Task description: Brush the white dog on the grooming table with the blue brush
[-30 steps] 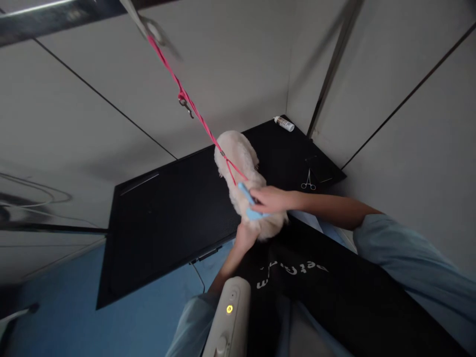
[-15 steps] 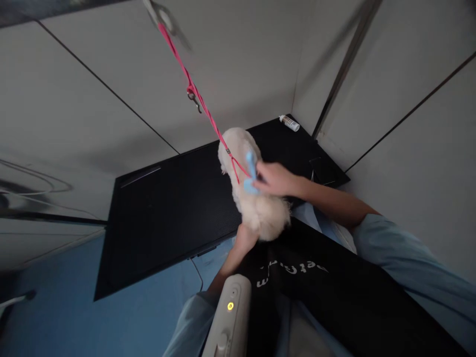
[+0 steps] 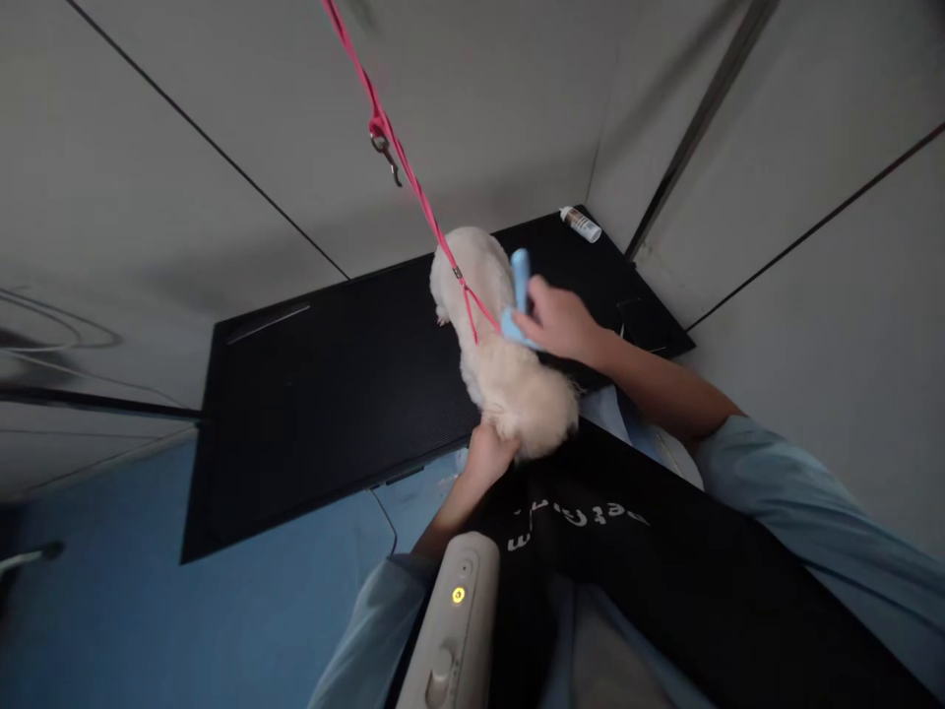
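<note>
At a flat black worktop (image 3: 332, 423), the left hand (image 3: 491, 453) clasps a fluffy cream-white dog (image 3: 530, 406), seemingly steadying it, the right hand (image 3: 559, 319) gripping a light-blue plastic brush (image 3: 521, 280).

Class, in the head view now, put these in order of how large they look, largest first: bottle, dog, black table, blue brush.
1. Black table
2. Dog
3. Blue brush, though the right hand covers part of it
4. Bottle
</note>
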The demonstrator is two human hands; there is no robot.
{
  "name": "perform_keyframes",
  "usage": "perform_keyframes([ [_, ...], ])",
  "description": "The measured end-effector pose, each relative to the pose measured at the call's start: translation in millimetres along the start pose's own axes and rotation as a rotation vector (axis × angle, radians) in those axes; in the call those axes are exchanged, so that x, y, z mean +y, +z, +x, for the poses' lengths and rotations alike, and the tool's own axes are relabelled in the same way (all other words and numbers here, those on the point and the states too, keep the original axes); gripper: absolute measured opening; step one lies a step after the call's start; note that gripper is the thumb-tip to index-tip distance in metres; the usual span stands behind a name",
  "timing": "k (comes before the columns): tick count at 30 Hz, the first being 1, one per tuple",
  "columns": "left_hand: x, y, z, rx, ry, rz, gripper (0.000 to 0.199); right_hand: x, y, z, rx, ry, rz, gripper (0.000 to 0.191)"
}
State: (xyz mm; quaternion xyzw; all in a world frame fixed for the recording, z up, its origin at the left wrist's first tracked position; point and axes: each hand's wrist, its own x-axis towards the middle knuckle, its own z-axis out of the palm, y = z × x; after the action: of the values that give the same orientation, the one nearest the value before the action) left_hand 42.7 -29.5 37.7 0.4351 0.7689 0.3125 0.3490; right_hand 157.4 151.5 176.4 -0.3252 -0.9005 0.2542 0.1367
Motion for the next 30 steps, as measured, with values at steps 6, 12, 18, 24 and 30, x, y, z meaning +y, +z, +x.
perform_keyframes([
  [6, 5, 7.4, 2, 0.012, -0.021, -0.081, 0.055, 1, 1, -18, -0.155, 0.051, 0.032, 0.015],
  [12, -3, 19.3, 7, 0.073, 0.012, -0.203, 0.046, 5, -3, -30, 0.038, 0.128, -0.069, 0.022],
  [18, -7, 20.1, 10, 0.110, -0.026, -0.211, 0.055, 17, 5, -38, 0.095, 0.151, 0.002, 0.019],
  [24, -20, 11.8, 17, 0.050, 0.109, -0.256, 0.047, 25, 11, -29, -0.078, 0.041, 0.124, 0.017],
  [30, -36, 0.1, 19, 0.077, 0.105, -0.177, 0.042, 26, 14, -10, -0.082, -0.046, 0.157, 0.017],
])
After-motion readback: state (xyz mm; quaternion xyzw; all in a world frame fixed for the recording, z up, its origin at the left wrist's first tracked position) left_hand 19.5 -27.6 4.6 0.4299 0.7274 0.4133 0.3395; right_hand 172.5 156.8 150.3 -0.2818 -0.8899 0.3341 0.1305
